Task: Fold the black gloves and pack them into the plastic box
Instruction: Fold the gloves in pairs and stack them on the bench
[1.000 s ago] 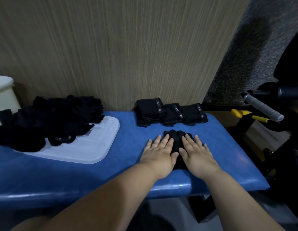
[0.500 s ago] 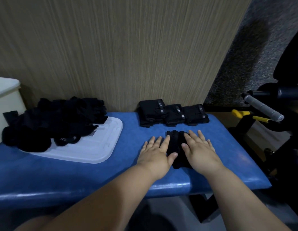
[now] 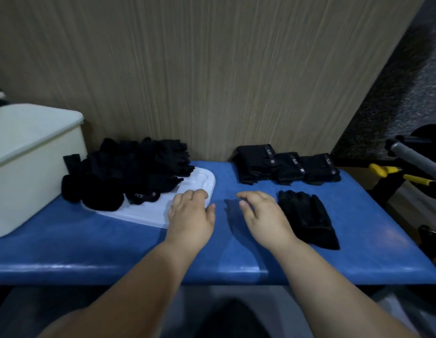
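Writing: each of the three folded glove bundles (image 3: 286, 168) carries a narrow band with small pale lettering, and a similar mark shows on a cuff in the loose pile; the characters are too small and blurred to read with confidence.

Task items: the bundles stand in a row at centre right of the frame, touching one another, at the back edge of the blue worktop (image 3: 95, 245) against the wood-grain wall panel (image 3: 212, 69). All are black, squared off, band side up. One flattened black glove (image 3: 309, 219) lies lower right of centre on the worktop, fingers pointing toward the wall, cuff toward the near edge, apart from the row. A loose pile of black gloves (image 3: 129, 172) sits at centre left, heaped and unfolded, mostly on a white lid (image 3: 148, 214) lying flat on the worktop. The plastic box (image 3: 29, 162), off-white, stands at far left, just beside the pile; its interior cannot be seen.

Hands: the left hand (image 3: 191, 215) is over the lid's near right corner, palm down, fingers loosely curled, holding nothing. The right hand (image 3: 263, 215) is over bare worktop just left of the flat glove, palm down, fingers relaxed and partly spread, holding nothing. Whether either touches the surface cannot be told.

Periphery: a grey-handled bar (image 3: 417, 158) and yellow-handled tool (image 3: 392, 173) at right edge.
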